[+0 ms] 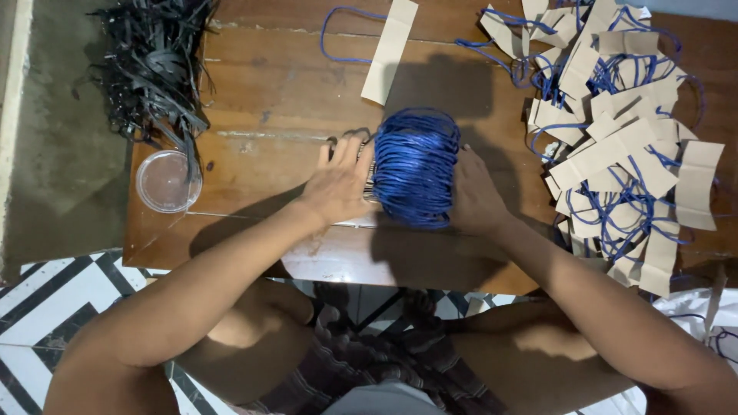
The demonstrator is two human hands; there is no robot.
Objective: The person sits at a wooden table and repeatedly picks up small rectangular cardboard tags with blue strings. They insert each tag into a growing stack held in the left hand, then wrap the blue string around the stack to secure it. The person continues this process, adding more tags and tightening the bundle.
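Observation:
A thick coil of blue cord [416, 165] stands in the middle of a low wooden table [269, 107]. My left hand [338, 184] presses against its left side, fingers spread over what looks like a metal frame under the coil. My right hand [473, 192] cups the coil's right side. Both hands grip the coil between them.
A heap of brown paper strips with blue cord loops [623, 131] fills the table's right side. One such strip [390, 50] lies at the back centre. A bundle of black straps [154, 61] and a clear round lid [165, 180] sit at the left. Patterned floor tiles [46, 300] show below.

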